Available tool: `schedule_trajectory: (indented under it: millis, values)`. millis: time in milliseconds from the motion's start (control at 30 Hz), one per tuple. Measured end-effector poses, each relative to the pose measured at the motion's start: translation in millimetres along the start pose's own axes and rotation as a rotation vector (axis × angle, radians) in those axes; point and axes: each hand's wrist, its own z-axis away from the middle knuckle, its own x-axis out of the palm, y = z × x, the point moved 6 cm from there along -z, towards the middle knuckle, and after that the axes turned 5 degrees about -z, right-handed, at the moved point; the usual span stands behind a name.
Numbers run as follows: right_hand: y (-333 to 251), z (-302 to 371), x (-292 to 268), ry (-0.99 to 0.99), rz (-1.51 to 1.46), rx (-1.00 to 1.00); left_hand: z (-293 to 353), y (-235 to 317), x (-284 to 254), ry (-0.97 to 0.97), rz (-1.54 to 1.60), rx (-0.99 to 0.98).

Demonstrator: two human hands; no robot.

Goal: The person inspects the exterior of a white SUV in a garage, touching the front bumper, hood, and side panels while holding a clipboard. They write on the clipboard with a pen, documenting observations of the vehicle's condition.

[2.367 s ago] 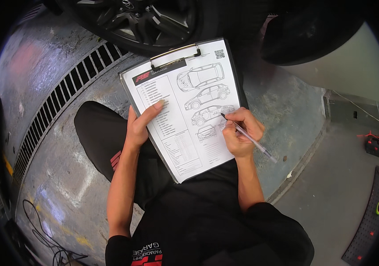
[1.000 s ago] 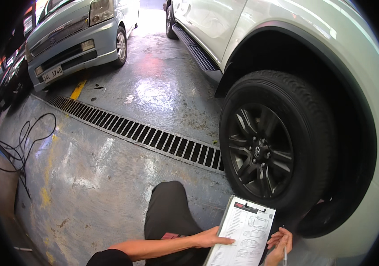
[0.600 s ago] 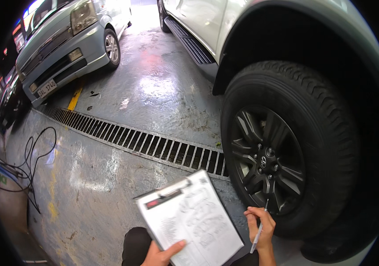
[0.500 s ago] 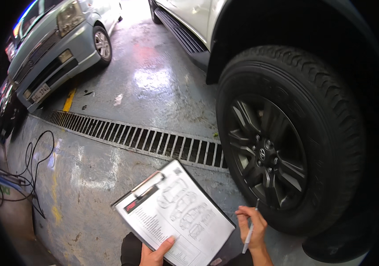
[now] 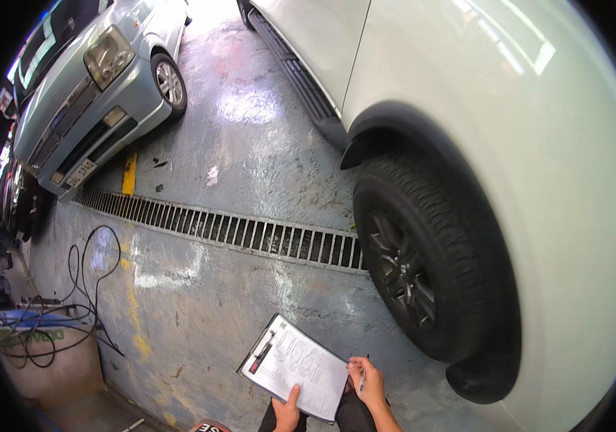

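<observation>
My left hand [image 5: 288,411] grips the lower left edge of a clipboard [image 5: 256,354], its thumb pressed on top. Clipped to the board is a white printed form [image 5: 306,363] with line drawings of a car and rows of text. My right hand [image 5: 370,383] is by the board's right edge, its fingers closed on a slim pale pen [image 5: 362,380]. The pen points away from the paper. Just beyond and to the right stands the front wheel [image 5: 405,270] of a white vehicle [image 5: 495,93], with a black tyre and dark spoked rim.
A slatted metal drain grate [image 5: 250,234] crosses the grey floor. At upper left is a light blue-grey car [image 5: 138,90]. On the left, a black cable [image 5: 95,288] loops over a pale bin [image 5: 56,353]. Part of a round dark object [image 5: 209,426] with lettering shows at the bottom edge.
My view has pulled back and risen, showing more of the white vehicle's side. The clipboard and both hands appear smaller and lower. The pen has tipped in my right hand, now nearer the board's edge.
</observation>
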Motion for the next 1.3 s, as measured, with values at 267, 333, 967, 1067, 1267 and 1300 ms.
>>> schedule_trajectory:
  millis: [267,333,967,1067,1267,1300]
  values:
    - [-40.7,54.8,28.4,-0.079,0.613,-0.233,-19.3,100.1,-75.8,0.193,-0.047,-0.121]
    - [-51.4,36.8,23.3,-0.166,0.455,-0.062,-18.9,118.1,-83.0,0.264,-0.049,-0.113]
    - [-93.5,-73.6,77.4,-0.424,0.659,0.118,-53.7,319.7,-31.6,0.186,0.015,-0.300]
    - [-118.0,-100.6,91.3,-0.403,0.587,0.190,-96.8,327.7,-40.7,0.105,0.172,-0.314]
    - [-156.0,-128.3,135.5,-0.331,0.603,0.318,-150.6,442.1,-39.5,-0.001,0.213,-0.452]
    - [-162.9,-131.9,144.6,-0.319,0.607,0.312,-175.5,431.2,-54.8,-0.058,0.261,-0.359]
